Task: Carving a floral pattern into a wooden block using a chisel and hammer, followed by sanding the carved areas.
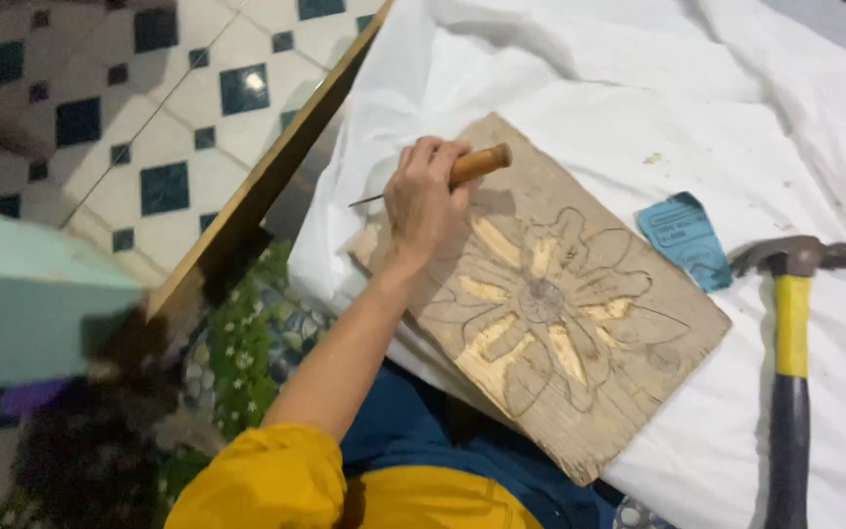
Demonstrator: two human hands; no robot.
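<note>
Small blue paper packet [684, 238], crumpled, on white sheet [638, 88] beside hammer [791, 323].

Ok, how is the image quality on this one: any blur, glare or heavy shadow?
Head view: the wooden board with its carved flower, the hand gripping the chisel and the hammer are fairly sharp; the lower-left corner is smeared and dark. The white sheet is bright, nearly washed out. The hand casts a soft shadow on the board.

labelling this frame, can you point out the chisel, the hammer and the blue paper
chisel [479, 165], head view, on its wooden handle
hammer [792, 323], head view, on its yellow shaft
blue paper [682, 235], head view, on its middle
</note>
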